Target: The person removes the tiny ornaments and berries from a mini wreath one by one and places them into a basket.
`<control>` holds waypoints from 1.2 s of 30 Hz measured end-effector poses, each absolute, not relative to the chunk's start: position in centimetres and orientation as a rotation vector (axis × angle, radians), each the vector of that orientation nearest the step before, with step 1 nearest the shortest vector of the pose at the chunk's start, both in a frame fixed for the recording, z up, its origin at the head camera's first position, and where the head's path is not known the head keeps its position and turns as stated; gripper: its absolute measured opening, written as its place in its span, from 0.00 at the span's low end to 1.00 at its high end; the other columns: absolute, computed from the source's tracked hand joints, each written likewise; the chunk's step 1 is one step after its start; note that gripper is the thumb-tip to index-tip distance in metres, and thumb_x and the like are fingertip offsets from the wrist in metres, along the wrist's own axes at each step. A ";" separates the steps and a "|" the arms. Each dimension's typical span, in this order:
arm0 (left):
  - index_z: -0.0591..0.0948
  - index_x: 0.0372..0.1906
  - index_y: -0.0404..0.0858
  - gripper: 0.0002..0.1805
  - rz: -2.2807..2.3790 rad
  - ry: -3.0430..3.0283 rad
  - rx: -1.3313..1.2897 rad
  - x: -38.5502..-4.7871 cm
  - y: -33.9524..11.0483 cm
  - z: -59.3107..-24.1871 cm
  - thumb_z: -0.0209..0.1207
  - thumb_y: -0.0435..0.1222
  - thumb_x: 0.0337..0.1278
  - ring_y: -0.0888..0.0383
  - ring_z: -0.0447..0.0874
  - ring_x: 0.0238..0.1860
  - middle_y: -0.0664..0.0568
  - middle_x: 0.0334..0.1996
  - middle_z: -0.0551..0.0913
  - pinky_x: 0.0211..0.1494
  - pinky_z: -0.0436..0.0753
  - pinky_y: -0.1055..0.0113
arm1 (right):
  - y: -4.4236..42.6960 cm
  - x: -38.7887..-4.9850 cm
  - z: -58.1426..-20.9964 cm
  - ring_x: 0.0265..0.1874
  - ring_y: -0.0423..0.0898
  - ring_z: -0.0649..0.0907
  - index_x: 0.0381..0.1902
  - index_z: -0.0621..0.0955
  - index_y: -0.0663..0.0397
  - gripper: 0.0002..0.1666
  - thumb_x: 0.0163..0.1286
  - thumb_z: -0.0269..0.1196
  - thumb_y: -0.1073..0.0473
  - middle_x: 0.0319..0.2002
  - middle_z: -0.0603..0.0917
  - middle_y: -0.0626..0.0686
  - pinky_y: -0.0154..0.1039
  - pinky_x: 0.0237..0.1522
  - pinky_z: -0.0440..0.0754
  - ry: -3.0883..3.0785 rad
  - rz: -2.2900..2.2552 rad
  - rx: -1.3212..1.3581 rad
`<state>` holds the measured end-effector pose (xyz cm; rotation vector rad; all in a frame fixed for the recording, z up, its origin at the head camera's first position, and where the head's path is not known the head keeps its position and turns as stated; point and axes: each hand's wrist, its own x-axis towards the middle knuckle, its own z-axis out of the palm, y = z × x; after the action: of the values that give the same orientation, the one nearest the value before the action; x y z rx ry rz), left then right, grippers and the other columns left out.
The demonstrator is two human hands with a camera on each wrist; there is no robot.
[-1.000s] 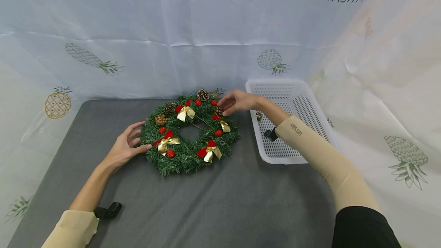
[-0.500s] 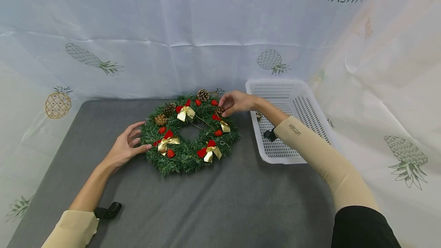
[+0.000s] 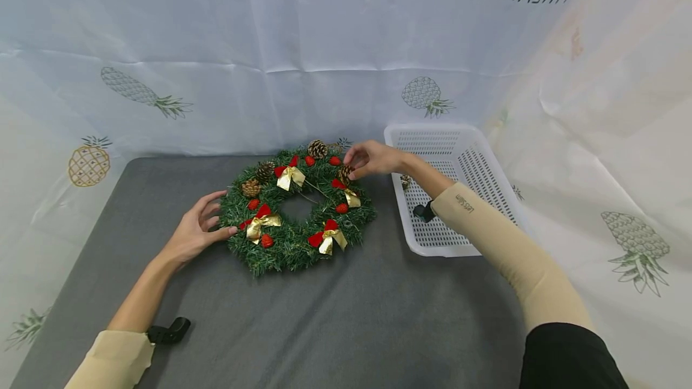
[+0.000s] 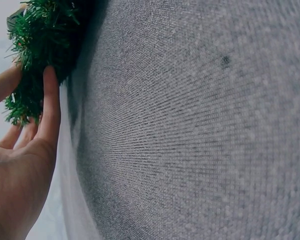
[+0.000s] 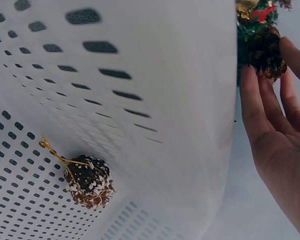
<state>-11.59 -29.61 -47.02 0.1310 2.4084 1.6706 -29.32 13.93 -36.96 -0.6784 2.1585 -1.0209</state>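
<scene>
A green wreath (image 3: 294, 251) with red-and-gold bows, red berries and several pine cones lies on the grey table. At its left edge, my left hand (image 3: 193, 230) holds the rim between thumb and fingers; the left wrist view shows the fingertips against the green needles (image 4: 45, 45). My right hand (image 3: 375, 158) pinches a brown pine cone (image 5: 266, 52) at the wreath's upper right, beside a bow (image 3: 350, 196). In the head view that cone is partly hidden by the fingers.
A white perforated basket (image 3: 440, 252) stands right of the wreath, under the right forearm. Inside it lies a white-tipped pine cone (image 5: 90, 181) with a gold cord. A pineapple-print cloth (image 3: 324, 35) hangs behind the grey table (image 3: 303, 329).
Only slight finger shifts of my right hand at the pine cone are visible. The left hand, the wreath and the basket have stayed in place.
</scene>
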 end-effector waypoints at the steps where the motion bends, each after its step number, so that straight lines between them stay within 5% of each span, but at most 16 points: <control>1: 0.51 0.90 0.46 0.54 1.671 2.409 0.132 -11.6 -29.6 -47.0 0.71 0.34 0.70 0.19 0.45 0.85 0.28 0.88 0.45 0.80 0.58 0.20 | 14.0 -29.3 -36.9 0.69 0.62 0.82 0.63 0.79 0.66 0.23 0.72 0.71 0.70 0.63 0.82 0.63 0.50 0.76 0.81 2.162 -1.022 -0.676; 10: 0.50 0.90 0.46 0.54 1.666 2.415 0.131 -11.6 -29.6 -46.9 0.72 0.34 0.70 0.20 0.45 0.85 0.28 0.88 0.45 0.80 0.58 0.21 | 14.9 -29.2 -35.8 0.75 0.63 0.78 0.70 0.78 0.66 0.28 0.75 0.70 0.66 0.73 0.78 0.64 0.55 0.80 0.77 2.165 -1.059 -0.682; 36: 0.50 0.90 0.46 0.54 1.649 2.411 0.126 -11.4 -29.5 -46.8 0.71 0.34 0.71 0.16 0.47 0.83 0.26 0.87 0.46 0.79 0.60 0.19 | 19.6 -28.4 -33.3 0.74 0.57 0.80 0.70 0.81 0.55 0.25 0.77 0.70 0.63 0.73 0.81 0.56 0.56 0.79 0.77 2.229 -1.241 -0.607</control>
<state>-11.39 -29.46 -46.78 0.1260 2.4110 1.6492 -28.41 19.65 -33.30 -0.6066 2.2287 -1.2406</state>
